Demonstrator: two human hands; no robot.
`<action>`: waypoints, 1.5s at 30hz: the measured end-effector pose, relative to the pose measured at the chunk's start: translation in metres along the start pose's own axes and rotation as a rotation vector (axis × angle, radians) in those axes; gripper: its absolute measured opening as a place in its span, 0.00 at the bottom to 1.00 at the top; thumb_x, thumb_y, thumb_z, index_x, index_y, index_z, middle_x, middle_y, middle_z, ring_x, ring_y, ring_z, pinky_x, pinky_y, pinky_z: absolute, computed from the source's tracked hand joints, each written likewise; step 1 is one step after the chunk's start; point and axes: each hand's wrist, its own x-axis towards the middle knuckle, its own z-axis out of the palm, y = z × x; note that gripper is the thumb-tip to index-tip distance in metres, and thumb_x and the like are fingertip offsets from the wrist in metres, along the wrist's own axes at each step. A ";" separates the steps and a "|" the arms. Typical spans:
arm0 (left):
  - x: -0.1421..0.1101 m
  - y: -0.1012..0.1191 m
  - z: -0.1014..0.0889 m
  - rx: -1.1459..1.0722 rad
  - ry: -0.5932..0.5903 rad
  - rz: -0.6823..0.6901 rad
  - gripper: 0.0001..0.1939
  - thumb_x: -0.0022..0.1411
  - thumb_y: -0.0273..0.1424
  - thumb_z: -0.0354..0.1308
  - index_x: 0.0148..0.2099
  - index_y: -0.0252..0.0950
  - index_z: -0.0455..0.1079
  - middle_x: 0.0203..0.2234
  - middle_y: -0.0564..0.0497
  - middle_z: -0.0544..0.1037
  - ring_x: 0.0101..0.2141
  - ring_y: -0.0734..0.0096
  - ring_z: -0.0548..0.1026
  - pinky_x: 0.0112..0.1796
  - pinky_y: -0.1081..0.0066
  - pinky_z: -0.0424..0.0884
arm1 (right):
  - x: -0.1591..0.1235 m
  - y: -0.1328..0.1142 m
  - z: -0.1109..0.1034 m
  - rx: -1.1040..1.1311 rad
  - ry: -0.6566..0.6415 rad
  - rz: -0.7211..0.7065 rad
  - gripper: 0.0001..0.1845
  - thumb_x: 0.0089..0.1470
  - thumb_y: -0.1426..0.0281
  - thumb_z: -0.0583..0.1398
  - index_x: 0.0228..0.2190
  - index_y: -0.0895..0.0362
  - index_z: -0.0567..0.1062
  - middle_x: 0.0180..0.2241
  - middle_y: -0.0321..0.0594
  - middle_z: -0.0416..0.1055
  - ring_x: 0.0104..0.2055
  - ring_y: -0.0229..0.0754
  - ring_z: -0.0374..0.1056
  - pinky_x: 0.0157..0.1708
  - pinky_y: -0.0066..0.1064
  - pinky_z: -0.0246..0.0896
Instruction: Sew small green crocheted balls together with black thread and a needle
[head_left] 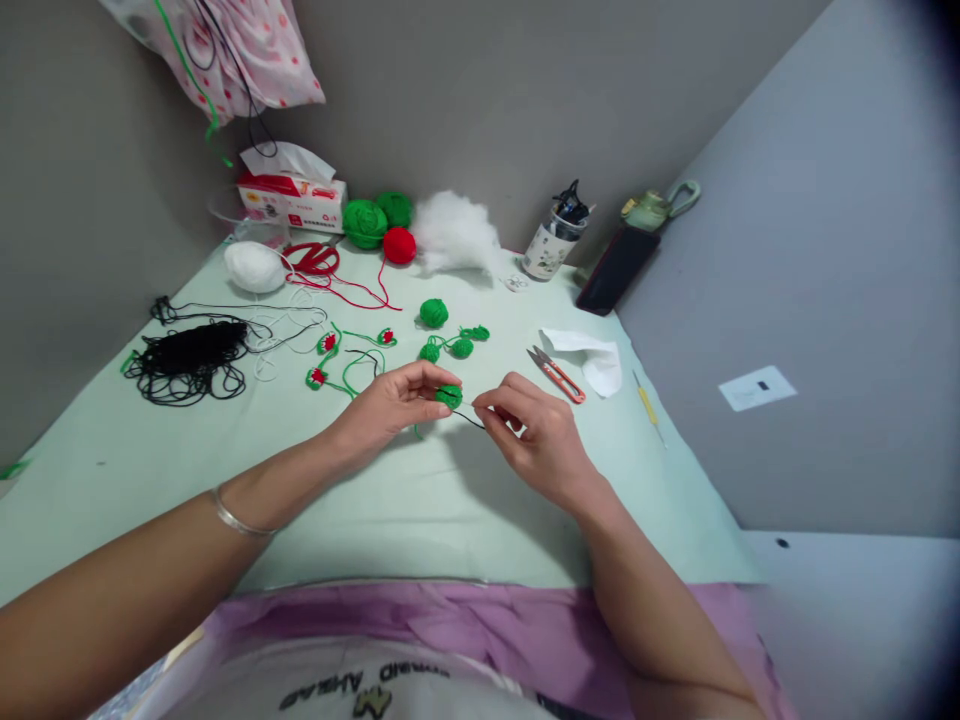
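Note:
My left hand [394,402] pinches a small green crocheted piece [450,396] over the pale green table [420,500]. My right hand [534,435] is closed just to its right, pinching a thin black thread [471,418] that runs to the green piece; any needle in those fingers is too small to make out. Other small green crocheted pieces [450,340] and green-and-red ones [322,360] lie just beyond my hands.
Red thread snips [556,374], a white tissue [592,358] and a yellow crochet hook [648,406] lie to the right. Tangled black yarn [187,358] is at left. Yarn balls [379,225], white stuffing [456,235], a tissue box [292,195], a cup [553,240] and a dark phone [618,268] line the back.

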 end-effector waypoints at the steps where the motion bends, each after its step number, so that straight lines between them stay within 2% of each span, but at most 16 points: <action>1: 0.000 0.000 0.000 0.003 0.002 0.005 0.15 0.56 0.32 0.69 0.47 0.41 0.76 0.41 0.53 0.75 0.42 0.70 0.71 0.43 0.71 0.65 | 0.000 0.000 0.001 0.017 -0.005 0.023 0.09 0.62 0.78 0.56 0.33 0.57 0.75 0.27 0.35 0.63 0.26 0.34 0.58 0.27 0.28 0.53; 8: -0.003 0.006 0.004 -0.113 -0.024 -0.031 0.15 0.54 0.30 0.70 0.45 0.38 0.76 0.39 0.52 0.78 0.40 0.71 0.74 0.44 0.70 0.68 | 0.005 0.005 -0.002 0.375 -0.043 0.251 0.06 0.59 0.73 0.61 0.34 0.56 0.80 0.27 0.34 0.66 0.27 0.34 0.59 0.27 0.29 0.52; 16: -0.003 0.007 0.005 -0.154 -0.082 -0.046 0.14 0.54 0.29 0.69 0.45 0.38 0.78 0.37 0.52 0.81 0.38 0.71 0.77 0.44 0.69 0.70 | 0.007 0.020 -0.001 0.709 -0.123 0.338 0.05 0.56 0.66 0.66 0.32 0.56 0.81 0.29 0.36 0.69 0.30 0.36 0.61 0.30 0.31 0.53; 24: -0.004 0.006 0.008 -0.121 -0.047 -0.025 0.14 0.54 0.29 0.69 0.45 0.38 0.79 0.38 0.51 0.82 0.38 0.69 0.78 0.43 0.69 0.72 | 0.010 0.013 0.006 0.764 -0.081 0.388 0.12 0.52 0.62 0.69 0.28 0.57 0.77 0.27 0.35 0.69 0.28 0.34 0.60 0.29 0.29 0.56; 29: -0.004 0.003 0.008 -0.075 -0.026 0.013 0.14 0.55 0.29 0.68 0.46 0.40 0.79 0.40 0.51 0.82 0.40 0.69 0.77 0.45 0.69 0.71 | 0.011 0.010 0.011 0.742 -0.059 0.467 0.15 0.49 0.60 0.69 0.26 0.58 0.75 0.23 0.33 0.68 0.25 0.33 0.58 0.25 0.28 0.53; 33: -0.005 0.002 0.009 -0.003 0.036 0.056 0.16 0.56 0.32 0.68 0.48 0.39 0.78 0.43 0.50 0.81 0.43 0.66 0.77 0.46 0.68 0.71 | 0.010 0.014 0.015 0.649 -0.044 0.511 0.11 0.52 0.62 0.67 0.30 0.58 0.76 0.25 0.34 0.69 0.25 0.34 0.61 0.26 0.28 0.56; 37: -0.006 0.003 0.010 0.061 0.067 0.102 0.16 0.57 0.32 0.67 0.49 0.39 0.78 0.43 0.50 0.81 0.44 0.66 0.77 0.48 0.67 0.71 | 0.009 0.016 0.019 0.626 -0.083 0.509 0.09 0.55 0.65 0.64 0.35 0.58 0.73 0.27 0.35 0.71 0.27 0.35 0.66 0.29 0.29 0.62; 42: -0.005 0.002 0.009 0.108 0.071 0.056 0.17 0.56 0.31 0.67 0.49 0.36 0.78 0.39 0.49 0.82 0.40 0.66 0.78 0.46 0.65 0.71 | 0.009 0.010 0.018 0.849 -0.122 0.480 0.05 0.59 0.69 0.60 0.36 0.56 0.67 0.30 0.36 0.72 0.33 0.39 0.72 0.36 0.35 0.71; 45: -0.003 0.001 0.010 0.117 0.055 0.026 0.18 0.56 0.31 0.66 0.49 0.36 0.78 0.38 0.49 0.81 0.39 0.66 0.77 0.45 0.65 0.71 | 0.008 0.008 0.016 0.707 -0.139 0.434 0.02 0.61 0.71 0.56 0.38 0.55 0.69 0.31 0.36 0.73 0.34 0.38 0.72 0.38 0.34 0.69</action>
